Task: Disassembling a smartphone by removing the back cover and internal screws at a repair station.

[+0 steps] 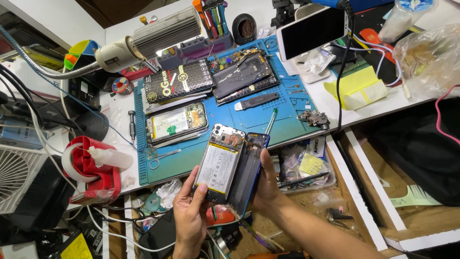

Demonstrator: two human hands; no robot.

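Both hands sat nearest the camera, at the front edge of the bench. The left hand (189, 211) grasped the opened phone body (219, 162) from below, with its thumb pressed on the lower end beside the white battery (216, 165). The right hand (265, 184) was closed on the blue rear frame (249, 168), its thumb lying along the frame's right edge. Body and frame were held touching, side by side, tilted slightly to the right, partly over the front edge of the blue work mat (268, 108) and partly over the open drawer (306, 165) below the bench.

On the mat, behind the held parts:
1. A second opened phone (176, 123) lay to the left, with tweezers (163, 156) just in front of it.
2. A black patterned package (178, 80) lay further back, beside a dismantled phone (244, 74).
3. A black pry tool (256, 101) and a green-handled tool (271, 120) lay near the centre.

A white phone (311, 31) stood propped at the rear. A lamp (148, 41) on a flexible neck hung over the mat's left side. A red tape dispenser (93, 170) stood left of the mat.
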